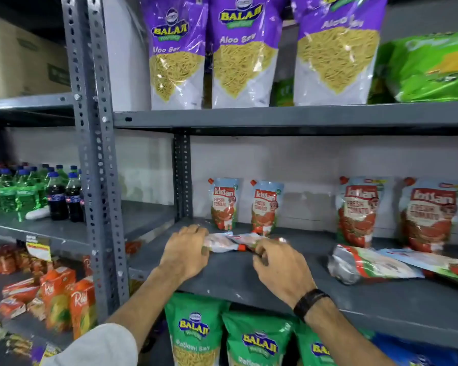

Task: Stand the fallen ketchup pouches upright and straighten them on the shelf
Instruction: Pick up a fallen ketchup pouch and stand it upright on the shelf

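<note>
My left hand (184,250) is bare, and so is the forearm behind it, up to a pale grey-white sleeve (101,344) bunched near the elbow. My right hand (276,268) is bare too, with a black band (311,302) snug around the wrist. No rings show on my fingers.

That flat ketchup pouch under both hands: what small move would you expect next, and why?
Probably tipping it up onto its base. Both the left hand and the right hand grip the flat ketchup pouch, which lies on the shelf, while two small pouches stand upright just behind it, leaving room in front to stand it in line.
</note>
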